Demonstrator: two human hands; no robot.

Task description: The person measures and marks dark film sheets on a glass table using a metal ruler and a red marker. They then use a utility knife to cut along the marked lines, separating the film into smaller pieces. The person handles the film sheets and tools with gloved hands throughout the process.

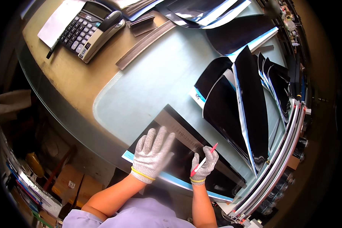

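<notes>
In the head view, a dark sheet [184,161] lies at the near side of the pale tabletop [140,83], its blue-and-white border [180,182] toward the person. A grey ruler [188,138] lies on it, slanting from the sheet's far corner down toward the right.

The left hand [152,152], in a grey knitted glove, is over the left part of the sheet, palm down. Its fingers are straight and a little apart, holding nothing; the thumb side is blurred. Whether it presses on the sheet or hovers just above, I cannot tell.

The right hand [207,166], gloved likewise, is near the lower stretch of the ruler. Its fingers are bent and clamped on a red-and-white pen [200,165], which slants up past the fingertips. Which end writes is too small to tell.

To work well here, I would spread the left fingers across both ruler and sheet so neither slides, as the glossy surface looks slippery. The pen should run lightly along the ruler's edge at one steady angle, with the right wrist clear of the ruler. Other dark sheets [252,98] lie near on the right; the right elbow wants room beside them.
</notes>
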